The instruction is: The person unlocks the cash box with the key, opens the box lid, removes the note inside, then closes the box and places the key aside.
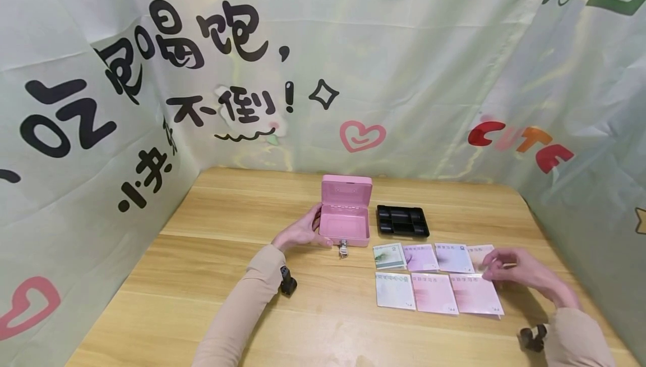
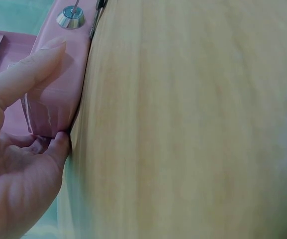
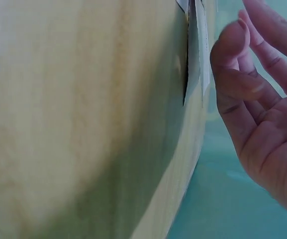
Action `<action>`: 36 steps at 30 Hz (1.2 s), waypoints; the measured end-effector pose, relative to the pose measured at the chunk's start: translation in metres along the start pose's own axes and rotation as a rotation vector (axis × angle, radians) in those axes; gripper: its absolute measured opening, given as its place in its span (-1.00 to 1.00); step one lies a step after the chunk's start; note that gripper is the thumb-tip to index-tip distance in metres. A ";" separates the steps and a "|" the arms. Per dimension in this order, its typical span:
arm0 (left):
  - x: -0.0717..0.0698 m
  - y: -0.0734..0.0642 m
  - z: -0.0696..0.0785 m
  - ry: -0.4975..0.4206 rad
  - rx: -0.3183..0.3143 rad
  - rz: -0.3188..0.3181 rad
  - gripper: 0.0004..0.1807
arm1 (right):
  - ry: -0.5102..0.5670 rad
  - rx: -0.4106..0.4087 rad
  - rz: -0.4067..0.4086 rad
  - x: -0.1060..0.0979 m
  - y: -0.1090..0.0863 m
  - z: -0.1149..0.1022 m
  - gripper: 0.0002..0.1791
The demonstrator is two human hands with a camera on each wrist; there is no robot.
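Observation:
A small pink cash box (image 1: 345, 226) stands on the table with its lid raised and keys (image 1: 344, 250) hanging at its front lock. My left hand (image 1: 301, 229) grips the box's near left corner; in the left wrist view the thumb lies on the front face near the lock (image 2: 70, 18) and the fingers curl against the side. Over the right end of two rows of folded banknotes hovers my right hand (image 1: 522, 271), close to the beige note (image 1: 479, 255) and the pink note (image 1: 476, 295). Its fingers (image 3: 233, 42) are loosely bent, with nothing visible between them.
Right of the cash box lies a black compartment tray (image 1: 402, 221). Green, purple and blue notes (image 1: 454, 258) fill the far row; a pale note (image 1: 395, 291) and pink notes (image 1: 434, 294) form the near one. Printed cloth (image 1: 429, 75) hangs around the wooden table (image 1: 323, 311).

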State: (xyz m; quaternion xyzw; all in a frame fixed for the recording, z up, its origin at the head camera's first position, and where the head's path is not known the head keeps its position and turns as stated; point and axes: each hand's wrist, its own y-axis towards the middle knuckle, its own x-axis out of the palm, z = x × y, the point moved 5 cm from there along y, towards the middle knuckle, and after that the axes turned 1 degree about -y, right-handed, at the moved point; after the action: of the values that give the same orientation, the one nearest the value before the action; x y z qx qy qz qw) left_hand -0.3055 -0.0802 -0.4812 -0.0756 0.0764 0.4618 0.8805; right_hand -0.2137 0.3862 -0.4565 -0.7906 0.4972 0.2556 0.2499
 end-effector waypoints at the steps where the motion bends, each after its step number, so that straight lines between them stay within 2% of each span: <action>1: 0.000 0.000 0.000 -0.009 0.004 -0.003 0.32 | -0.009 -0.001 0.012 -0.001 0.000 0.000 -0.77; 5: 0.000 0.001 -0.002 -0.017 0.007 -0.009 0.32 | -0.022 0.011 0.059 -0.004 0.000 -0.003 -0.76; 11: -0.001 0.002 -0.002 -0.012 0.004 -0.004 0.32 | 0.024 0.008 0.092 -0.007 0.003 -0.012 -0.70; 14: 0.000 0.001 -0.002 -0.008 -0.007 0.004 0.34 | 0.001 0.016 0.117 -0.009 0.006 -0.018 -0.68; 22: -0.001 0.001 -0.002 -0.001 -0.017 0.010 0.35 | -0.063 -0.033 0.175 -0.014 0.016 -0.038 -0.71; 30: -0.002 0.003 -0.005 0.014 -0.030 0.005 0.36 | -0.098 -0.056 0.190 -0.017 0.028 -0.058 -0.68; 36: -0.002 0.002 -0.004 0.013 -0.031 0.008 0.35 | -0.101 -0.075 0.168 -0.017 0.040 -0.070 -0.70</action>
State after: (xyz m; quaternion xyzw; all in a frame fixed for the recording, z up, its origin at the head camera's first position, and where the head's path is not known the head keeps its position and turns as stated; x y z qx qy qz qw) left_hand -0.3086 -0.0811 -0.4847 -0.0920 0.0753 0.4658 0.8769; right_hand -0.2459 0.3366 -0.3984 -0.7409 0.5387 0.3337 0.2227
